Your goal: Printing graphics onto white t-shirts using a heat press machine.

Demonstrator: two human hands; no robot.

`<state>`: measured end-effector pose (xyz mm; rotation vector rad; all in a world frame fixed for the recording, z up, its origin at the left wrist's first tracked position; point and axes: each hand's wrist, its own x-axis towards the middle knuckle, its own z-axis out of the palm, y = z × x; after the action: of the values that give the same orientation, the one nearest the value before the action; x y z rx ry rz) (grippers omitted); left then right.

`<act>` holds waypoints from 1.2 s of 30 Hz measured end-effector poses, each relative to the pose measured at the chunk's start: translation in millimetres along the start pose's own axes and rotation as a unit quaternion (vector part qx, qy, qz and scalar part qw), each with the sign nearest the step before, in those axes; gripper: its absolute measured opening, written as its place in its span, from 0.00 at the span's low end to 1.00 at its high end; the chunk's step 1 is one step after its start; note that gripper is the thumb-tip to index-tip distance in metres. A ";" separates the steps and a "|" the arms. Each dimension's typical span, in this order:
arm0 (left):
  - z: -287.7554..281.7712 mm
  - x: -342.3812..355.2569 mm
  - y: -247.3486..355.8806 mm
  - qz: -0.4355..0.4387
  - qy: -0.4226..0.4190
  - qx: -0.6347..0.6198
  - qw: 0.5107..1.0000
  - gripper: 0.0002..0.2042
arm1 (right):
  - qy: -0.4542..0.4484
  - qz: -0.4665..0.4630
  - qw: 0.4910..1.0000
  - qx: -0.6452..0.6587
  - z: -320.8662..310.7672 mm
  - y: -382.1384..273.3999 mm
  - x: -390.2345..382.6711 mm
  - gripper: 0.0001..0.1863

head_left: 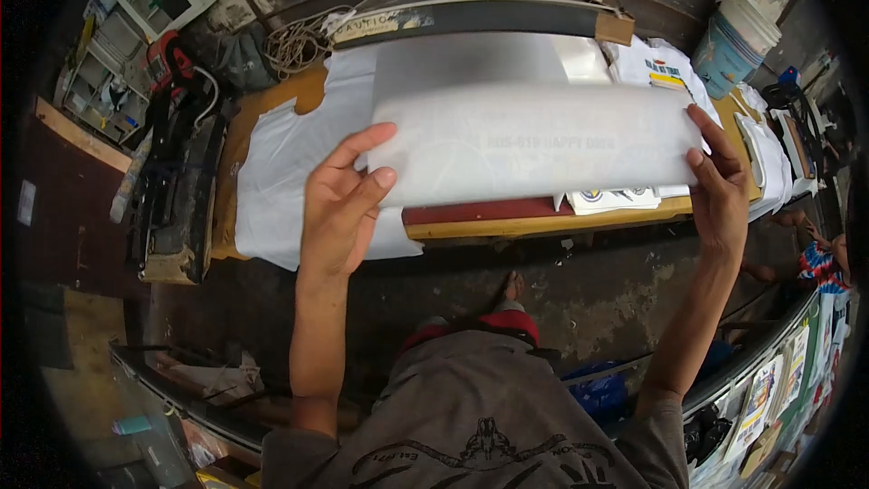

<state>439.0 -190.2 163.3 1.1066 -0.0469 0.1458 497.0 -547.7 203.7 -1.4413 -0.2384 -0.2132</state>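
Observation:
A whitish, translucent sheet (534, 145) is stretched level between my hands above the table, its upper edge blurred. Faint printing shows through it. My left hand (339, 199) pinches the left end between thumb and fingers, and my right hand (722, 186) grips the right end the same way. Whether the sheet is paper or plastic film I cannot tell. Below and behind it, a white T-shirt (285, 163) lies spread on the table's left part, next to a grey panel (462, 63). White sheets with printed designs (615, 202) peek out under the sheet's lower right edge.
The table (489, 228) has a yellow-brown edge. At left stands a black press-like machine (186, 163); coiled rope (299, 47) lies behind. A printed white shirt (659, 68) and a bucket (735, 41) are at far right. Another person's arm (806, 235) shows at the right edge.

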 end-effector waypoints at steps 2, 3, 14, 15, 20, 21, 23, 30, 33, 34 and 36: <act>-12.9 -5.4 -7.7 0.030 0.011 0.049 0.998 0.19 | -0.004 0.050 0.996 -0.079 6.9 18.9 -8.5 0.22; -27.8 -10.5 -24.0 -0.040 0.024 0.090 0.995 0.19 | -0.008 0.089 0.983 -0.159 10.1 29.7 -11.3 0.23; -97.7 159.8 -104.2 -0.063 0.038 0.438 0.896 0.20 | -0.129 0.113 0.952 -0.253 13.9 204.4 134.1 0.26; -100.4 177.9 -104.6 -0.074 0.029 0.464 0.882 0.20 | -0.134 0.086 0.947 -0.279 14.3 215.1 151.8 0.26; -110.2 219.3 -110.8 -0.086 0.041 0.621 0.778 0.24 | -0.151 0.045 0.909 -0.387 29.5 241.3 194.8 0.25; -106.8 221.8 -110.1 -0.091 0.038 0.651 0.753 0.25 | -0.160 0.031 0.900 -0.405 29.1 245.2 198.1 0.25; -99.0 228.2 -106.8 -0.136 0.028 0.645 0.751 0.26 | -0.153 -0.009 0.888 -0.434 26.5 249.9 202.9 0.25; -74.6 160.2 -125.7 0.182 -0.043 0.746 0.639 0.19 | -0.054 -0.188 0.803 -0.563 61.1 223.4 134.6 0.23; -43.6 103.6 -141.9 0.182 -0.113 0.773 0.597 0.29 | -0.151 -0.259 0.767 -0.568 81.9 210.6 67.1 0.28; -40.7 96.4 -147.6 0.183 -0.113 0.774 0.595 0.29 | -0.161 -0.258 0.750 -0.587 79.9 215.4 54.8 0.28; -40.5 91.6 -151.8 0.186 -0.113 0.776 0.592 0.29 | -0.169 -0.260 0.733 -0.606 79.2 222.4 46.3 0.28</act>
<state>549.6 -212.1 20.5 2.9097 -0.4572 0.4694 602.5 -442.8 14.5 -2.7120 -0.9358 -0.6451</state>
